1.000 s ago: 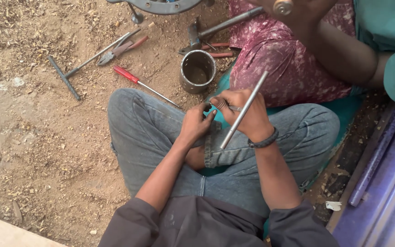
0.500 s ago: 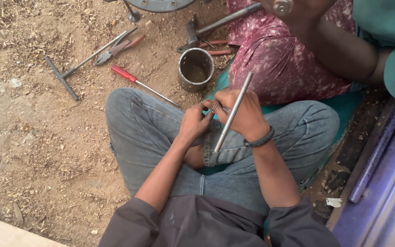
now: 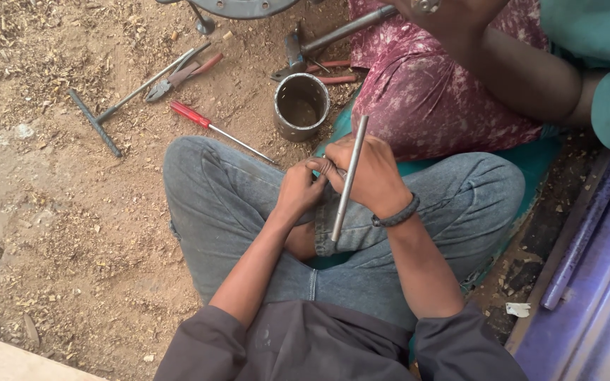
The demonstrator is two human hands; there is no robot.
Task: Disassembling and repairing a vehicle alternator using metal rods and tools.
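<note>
I sit cross-legged in grey jeans on sandy ground. My right hand [image 3: 370, 173], with a dark band at the wrist, is shut on a thin grey metal rod [image 3: 349, 179] that runs steeply from near my knee up past my fingers. My left hand [image 3: 298, 189] meets the right one in front of my lap, its fingertips pinched on something small next to the rod; what it pinches is hidden.
A rusty metal can [image 3: 301, 106] stands just beyond my hands. A red-handled screwdriver [image 3: 214, 128], pliers [image 3: 178, 76] and a T-shaped wrench [image 3: 118, 107] lie on the dirt at left. Another person in maroon cloth [image 3: 432, 92] sits at right. A purple panel [image 3: 601, 282] borders the right edge.
Both hands and the rod have shifted slightly left and down together. The rod stands a little steeper. The grip has not changed.
</note>
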